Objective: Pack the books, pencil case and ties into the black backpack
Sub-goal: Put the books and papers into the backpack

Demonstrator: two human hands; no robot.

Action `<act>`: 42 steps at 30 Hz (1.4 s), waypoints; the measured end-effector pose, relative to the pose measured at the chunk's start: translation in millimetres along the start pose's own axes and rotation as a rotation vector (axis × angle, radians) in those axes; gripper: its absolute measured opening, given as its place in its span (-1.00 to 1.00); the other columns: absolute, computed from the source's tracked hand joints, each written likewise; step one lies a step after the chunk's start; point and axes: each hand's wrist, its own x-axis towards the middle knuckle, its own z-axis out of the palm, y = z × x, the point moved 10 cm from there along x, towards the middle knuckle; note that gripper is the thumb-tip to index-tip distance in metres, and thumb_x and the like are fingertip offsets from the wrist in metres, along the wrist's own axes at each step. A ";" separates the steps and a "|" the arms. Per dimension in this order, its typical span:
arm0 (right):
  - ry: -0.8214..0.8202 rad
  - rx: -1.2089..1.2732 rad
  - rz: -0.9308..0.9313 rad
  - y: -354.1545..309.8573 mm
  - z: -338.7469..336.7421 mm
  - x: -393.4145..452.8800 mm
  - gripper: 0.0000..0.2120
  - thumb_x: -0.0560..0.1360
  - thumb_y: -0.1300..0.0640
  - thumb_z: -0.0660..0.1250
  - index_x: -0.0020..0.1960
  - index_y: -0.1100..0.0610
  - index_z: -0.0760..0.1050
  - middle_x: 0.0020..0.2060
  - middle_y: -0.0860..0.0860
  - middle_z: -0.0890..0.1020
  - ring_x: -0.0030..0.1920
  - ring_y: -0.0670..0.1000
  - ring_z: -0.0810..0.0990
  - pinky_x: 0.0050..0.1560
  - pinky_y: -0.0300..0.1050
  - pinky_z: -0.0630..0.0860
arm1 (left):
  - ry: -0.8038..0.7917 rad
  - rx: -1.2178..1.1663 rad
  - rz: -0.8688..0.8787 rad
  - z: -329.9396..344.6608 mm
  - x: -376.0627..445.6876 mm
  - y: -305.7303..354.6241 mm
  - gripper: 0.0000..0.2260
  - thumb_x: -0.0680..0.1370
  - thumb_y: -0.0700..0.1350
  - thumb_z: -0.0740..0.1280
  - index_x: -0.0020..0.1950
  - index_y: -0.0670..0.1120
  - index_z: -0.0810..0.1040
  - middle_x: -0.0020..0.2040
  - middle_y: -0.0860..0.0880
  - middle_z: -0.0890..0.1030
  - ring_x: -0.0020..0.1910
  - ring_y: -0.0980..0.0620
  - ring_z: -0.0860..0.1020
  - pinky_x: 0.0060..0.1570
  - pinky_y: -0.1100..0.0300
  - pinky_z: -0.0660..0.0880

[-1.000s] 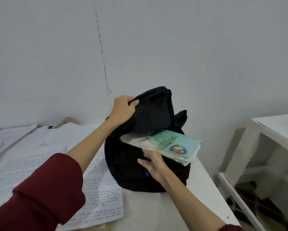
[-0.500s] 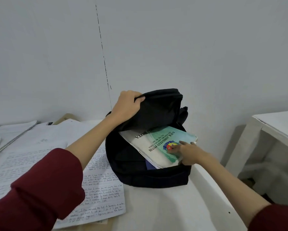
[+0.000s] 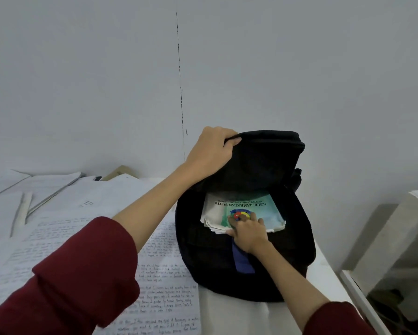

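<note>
Two hands work the backpack (image 3: 246, 257), which stands upright on the white tabletop (image 3: 239, 315) with its mouth facing up and toward the camera. The left hand (image 3: 210, 151) is clenched on the top flap (image 3: 263, 153), thumb over the fabric edge, and lifts it up and back so the mouth is open. The right hand (image 3: 248, 234) rests at the front lip, its fingers (image 3: 234, 220) pressed flat on the crest of the top book's green cover; they look to be pushing rather than gripping, and whether the thumb hooks under the stack cannot be told.

The books (image 3: 244, 213) sit as a stack partly inside the bag. Their far end is tucked under the raised flap, and the near edges of the pages still show just above the front lip. The stack tilts, far end higher in the view, and its long axis seems to run front to back and down into the bag, away from the right fingers. So, as I judge it, the coming push goes along that axis, forward and down, with the right hand the nearer one and the left only keeping the flap clear.

Beside the right wrist a blue strip (image 3: 243, 259) hangs down the bag's front; what it is cannot be told. Handwritten sheets (image 3: 164, 286) lie on the tabletop left of the bag, touching its base. No pencil case or ties can be seen.
</note>
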 end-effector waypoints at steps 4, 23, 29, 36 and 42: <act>0.011 0.055 0.035 6.6 2.7 13.5 -0.51 0.59 -0.17 0.07 0.48 -0.07 0.20 0.41 0.04 0.34 0.40 0.16 0.21 0.31 0.13 0.23 | -0.013 -0.003 0.024 2.7 5.2 -9.5 -0.74 0.59 -0.20 0.22 -0.27 -0.26 0.51 -0.45 -0.11 0.47 -0.43 0.01 0.35 -0.36 0.25 0.25; 0.565 0.306 -0.182 -36.6 -94.2 -55.0 -0.85 0.48 0.12 0.26 -0.18 0.13 0.57 -0.23 0.00 0.62 -0.12 0.09 0.55 -0.03 0.02 0.37 | -0.536 -0.251 -0.462 50.8 -166.0 -107.6 -0.81 0.49 -0.08 0.42 0.09 -0.03 0.65 0.01 0.04 0.68 -0.02 0.25 0.61 0.07 0.39 0.48; 0.505 0.478 -0.353 -135.1 -96.5 -71.9 -0.78 0.51 0.10 0.18 -0.12 0.14 0.58 -0.17 0.02 0.62 -0.12 0.08 0.52 -0.04 0.02 0.39 | -0.004 0.147 -0.758 -108.9 -286.3 -189.5 -0.85 0.51 -0.10 0.38 0.07 -0.07 0.63 0.11 0.00 0.59 0.12 0.12 0.49 0.08 0.33 0.33; -0.118 0.717 -0.485 -290.4 -40.9 -67.7 -0.70 0.59 -0.14 0.14 0.21 -0.02 0.44 0.15 -0.07 0.48 0.28 0.03 0.36 0.19 -0.07 0.31 | -0.020 0.411 -1.302 -206.8 -410.5 -253.1 -0.38 0.53 0.17 0.26 0.48 -0.11 0.21 0.41 -0.29 0.28 0.37 -0.29 0.29 0.30 -0.09 0.28; -0.017 0.862 -0.270 -308.6 -43.5 -61.5 -0.65 0.58 -0.02 0.22 0.25 0.19 0.43 0.20 0.10 0.49 0.14 0.00 0.42 0.03 -0.24 0.29 | 0.048 0.156 -1.378 -236.5 -433.6 -273.2 -0.43 0.47 0.21 0.34 0.27 -0.19 0.43 0.21 -0.15 0.54 0.11 -0.15 0.53 0.08 0.03 0.49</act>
